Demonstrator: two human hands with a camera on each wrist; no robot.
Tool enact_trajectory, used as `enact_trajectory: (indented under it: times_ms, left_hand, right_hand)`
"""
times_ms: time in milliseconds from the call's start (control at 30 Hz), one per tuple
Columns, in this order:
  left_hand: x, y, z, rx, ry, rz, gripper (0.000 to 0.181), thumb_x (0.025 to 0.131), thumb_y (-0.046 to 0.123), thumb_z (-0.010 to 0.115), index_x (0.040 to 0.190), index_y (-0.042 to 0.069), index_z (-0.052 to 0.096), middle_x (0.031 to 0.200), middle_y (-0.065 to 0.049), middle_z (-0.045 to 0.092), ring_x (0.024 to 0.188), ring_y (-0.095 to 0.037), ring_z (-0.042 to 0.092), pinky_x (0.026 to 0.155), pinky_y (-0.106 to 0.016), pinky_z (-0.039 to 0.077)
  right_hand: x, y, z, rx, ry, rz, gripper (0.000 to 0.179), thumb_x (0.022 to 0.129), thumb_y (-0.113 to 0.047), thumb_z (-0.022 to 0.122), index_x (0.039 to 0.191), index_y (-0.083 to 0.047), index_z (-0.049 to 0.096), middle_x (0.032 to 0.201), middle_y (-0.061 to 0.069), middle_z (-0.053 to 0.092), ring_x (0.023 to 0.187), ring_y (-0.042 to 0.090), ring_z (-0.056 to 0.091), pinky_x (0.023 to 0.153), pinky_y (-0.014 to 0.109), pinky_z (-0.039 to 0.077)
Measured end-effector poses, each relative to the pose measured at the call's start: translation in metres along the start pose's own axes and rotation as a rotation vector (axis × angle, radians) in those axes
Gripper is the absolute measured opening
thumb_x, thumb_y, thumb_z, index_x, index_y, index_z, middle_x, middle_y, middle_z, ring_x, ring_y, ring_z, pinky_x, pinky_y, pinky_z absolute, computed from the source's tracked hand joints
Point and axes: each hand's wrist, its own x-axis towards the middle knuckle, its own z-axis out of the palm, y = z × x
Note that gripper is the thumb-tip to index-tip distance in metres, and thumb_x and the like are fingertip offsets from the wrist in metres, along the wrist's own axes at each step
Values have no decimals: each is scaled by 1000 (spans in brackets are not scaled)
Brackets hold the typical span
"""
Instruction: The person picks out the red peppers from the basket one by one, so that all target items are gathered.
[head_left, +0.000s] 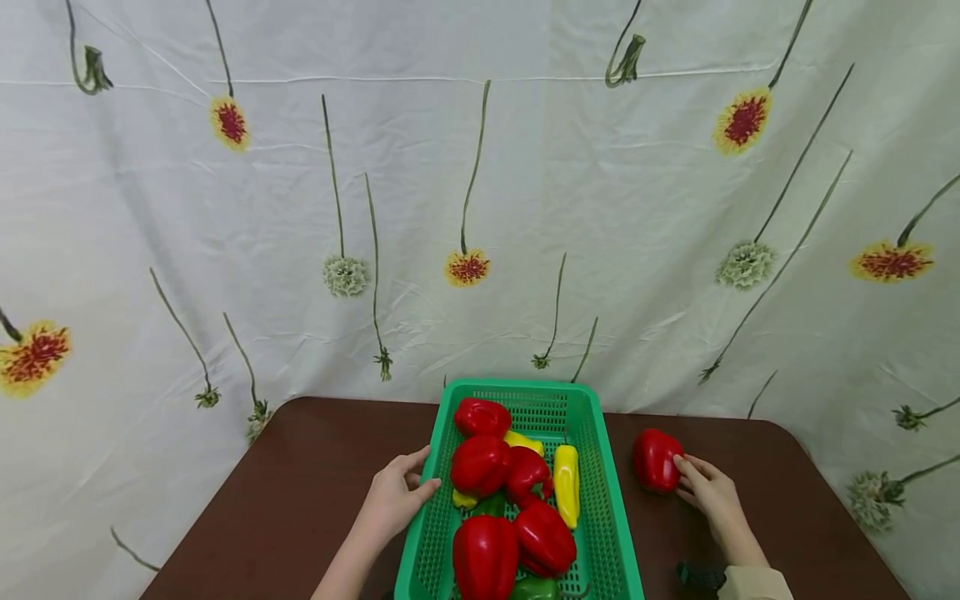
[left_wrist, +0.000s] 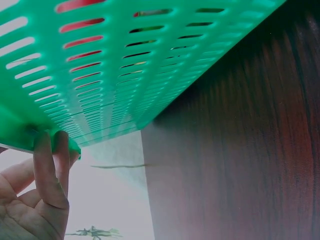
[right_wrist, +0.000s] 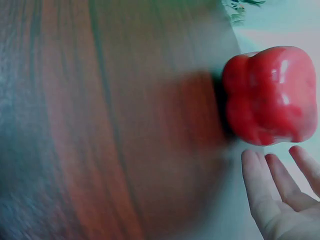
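Observation:
A green plastic basket point(head_left: 611, 500) stands on the table with several red bell peppers point(head_left: 480, 465) in it. My left hand point(head_left: 397, 496) grips the basket's left rim; in the left wrist view its fingers point(left_wrist: 47, 175) curl up under that rim. To the right of the basket, a single glossy red bell pepper point(head_left: 657, 460) sits on the dark wood. My right hand point(head_left: 708, 493) is just beside this pepper, fingertips right at its near right side. From the right wrist, the fingers point(right_wrist: 257, 185) look extended and spread below the pepper point(right_wrist: 272, 95), a thin gap between them.
Also in the basket are yellow peppers point(head_left: 567, 483) and a green pepper point(head_left: 536, 588), partly cut off by the frame. The dark brown table point(head_left: 315, 467) ends at a white flower-print cloth point(head_left: 420, 208) hanging behind. A dark object point(head_left: 699, 577) lies by the right sleeve.

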Motion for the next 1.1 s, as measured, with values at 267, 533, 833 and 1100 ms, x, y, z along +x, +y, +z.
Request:
enact_trajectory:
  times_ms: [267,533,833,1100]
  left_hand:
    - [1,1,-1,-5,-16,6,54,86,11,75,136,0,58,115,-15,64,87,-18,65,65,-28,51]
    - [1,0,0,-6,-12,12,53,86,10,75,136,0,58,116,-17,64,88,-20,66,65,-30,53]
    - [1,-1,0,-21,-14,1,53,86,10,74,136,-1,58,115,-15,65,91,-23,67,68,-32,55]
    - [2,-1,0,-12,-8,6,53,86,9,75,135,-1,59,112,-14,65,89,-21,66,67,-31,54]
  right_hand:
    - [-8,-24,-7,-116,81,-76,79,100,-52,46,152,4,27,154,30,30,135,42,42,107,45,45]
    - [-22,-64,-7,-136,98,-175,81,97,-55,51,154,-2,28,156,24,32,139,39,37,113,54,35]
    - [-47,-105,6,-108,5,-329,72,98,-45,56,154,-7,31,158,17,33,144,36,33,113,56,34]
    - [-70,-132,34,-132,-137,-480,64,97,-34,62,151,-11,36,156,14,37,142,35,38,111,55,37]
